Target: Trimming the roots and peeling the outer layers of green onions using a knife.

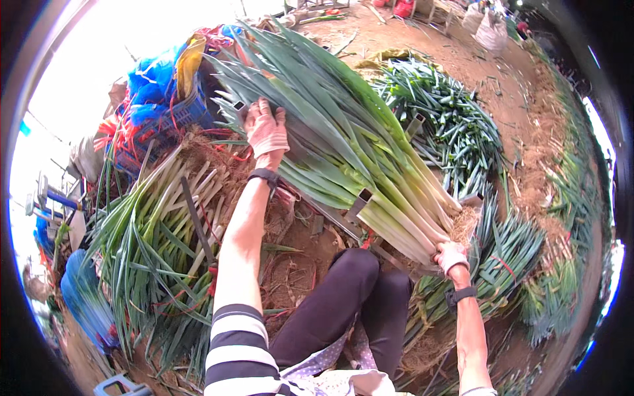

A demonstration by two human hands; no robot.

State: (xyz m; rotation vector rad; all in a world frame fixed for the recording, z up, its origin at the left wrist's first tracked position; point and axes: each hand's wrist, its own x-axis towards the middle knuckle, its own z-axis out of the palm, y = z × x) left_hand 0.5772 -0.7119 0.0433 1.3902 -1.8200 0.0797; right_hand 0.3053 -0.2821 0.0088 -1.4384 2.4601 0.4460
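Observation:
A large bundle of leeks (350, 145) lies across a metal frame (360, 203) in front of my knees. Its green leaves fan out toward the far left, and the white stems and roots point to the near right. My left hand (267, 131), in a pale covering that leaves the fingertips bare, rests on the left edge of the leaves with fingers stretched out. My right hand (452, 256) is closed at the root end, on the lowest white stems. Its fingertips are partly hidden by the stems.
To the left lies a pile of leeks (145, 231), beside a blue crate (191, 109) heaped with netting and red ties. Cut green leaves (449, 119) are heaped behind the frame. Tied leek bundles (508, 257) lie at right, and white sacks (491, 33) stand far off.

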